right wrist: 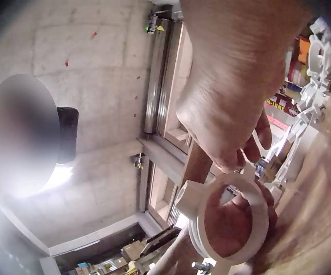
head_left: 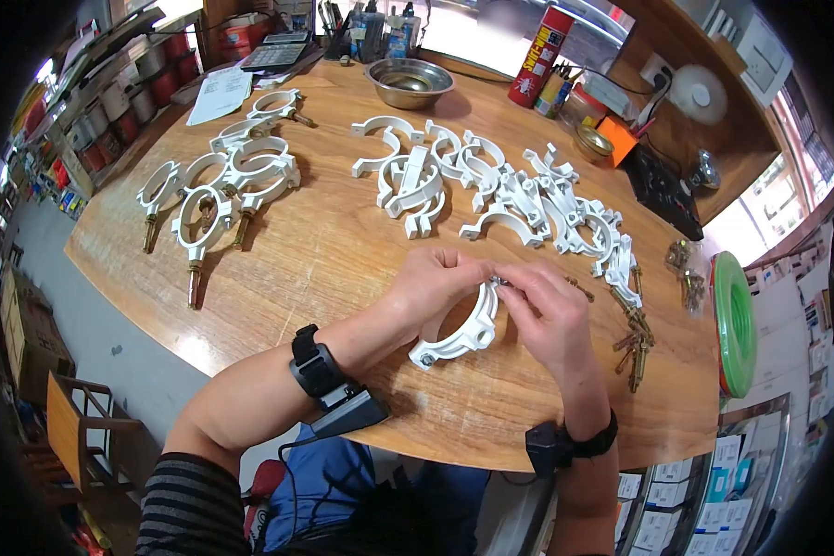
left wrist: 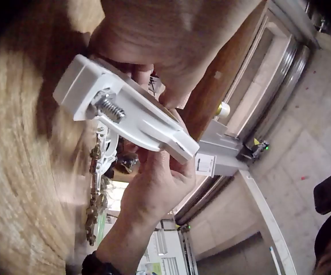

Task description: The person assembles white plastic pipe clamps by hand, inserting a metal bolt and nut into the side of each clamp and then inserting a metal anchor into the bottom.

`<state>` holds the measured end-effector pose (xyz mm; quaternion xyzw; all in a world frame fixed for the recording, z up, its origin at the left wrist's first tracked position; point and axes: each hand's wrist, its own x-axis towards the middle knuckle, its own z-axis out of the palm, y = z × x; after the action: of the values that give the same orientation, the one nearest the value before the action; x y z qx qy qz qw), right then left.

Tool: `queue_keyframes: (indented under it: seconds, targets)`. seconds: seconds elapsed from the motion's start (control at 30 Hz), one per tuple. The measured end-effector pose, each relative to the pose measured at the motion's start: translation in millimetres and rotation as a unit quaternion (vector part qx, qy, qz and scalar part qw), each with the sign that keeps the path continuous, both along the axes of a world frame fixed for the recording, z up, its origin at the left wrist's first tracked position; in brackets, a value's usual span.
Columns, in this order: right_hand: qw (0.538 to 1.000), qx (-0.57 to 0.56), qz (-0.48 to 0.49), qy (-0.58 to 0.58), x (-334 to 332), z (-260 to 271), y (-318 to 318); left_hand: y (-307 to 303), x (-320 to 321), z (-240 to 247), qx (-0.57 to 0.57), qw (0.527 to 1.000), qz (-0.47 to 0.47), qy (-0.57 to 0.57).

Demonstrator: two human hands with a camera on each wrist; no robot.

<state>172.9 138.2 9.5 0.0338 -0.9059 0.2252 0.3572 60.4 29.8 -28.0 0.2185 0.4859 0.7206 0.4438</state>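
A white plastic pipe clamp (head_left: pixel 463 343) stands tilted over the near part of the table, its two halves forming a ring. My left hand (head_left: pixel 435 289) grips the ring from its left side, thumb and fingers at the upper end. At that same end my right hand (head_left: pixel 554 313) pinches a small metal screw (head_left: pixel 498 280), largely covered by the fingertips. A second screw (left wrist: pixel 109 107) pokes through the lug at the opposite end, its thread showing in the left wrist view. The ring's opening faces the right wrist view, with left-hand fingers behind the clamp (right wrist: pixel 261 220).
Loose white clamp halves (head_left: pixel 505 218) lie piled beyond my hands. Assembled clamps with brass-coloured bolts (head_left: pixel 195 232) stand at the left. More bolts (head_left: pixel 638 347) lie at the right, near a green coil (head_left: pixel 734 324). A metal bowl (head_left: pixel 410 83) and a red spray can (head_left: pixel 539 56) are at the back.
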Motion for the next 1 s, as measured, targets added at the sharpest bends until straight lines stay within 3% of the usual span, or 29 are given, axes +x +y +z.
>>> queue_keyframes:
  seconds: [0.33,0.53,0.77,1.0]
  targets:
    - [0.997,-0.028,-0.027,-0.06,4.8,6.4,-2.4,0.3,1.3,-0.2,-0.007,1.0,-0.025,0.009]
    - [1.0,-0.01,0.011,-0.009,1.1,0.6,1.2,0.7,0.9,-1.8,-0.006,1.0,-0.021,-0.017]
    - [0.999,-0.015,-0.025,-0.041,4.0,-0.4,0.6,0.4,-1.7,-3.7,-0.023,0.998,-0.049,0.015]
    - [1.0,0.013,0.016,-0.015,2.8,4.0,2.1,-0.5,1.7,0.1,-0.011,0.999,-0.035,-0.024]
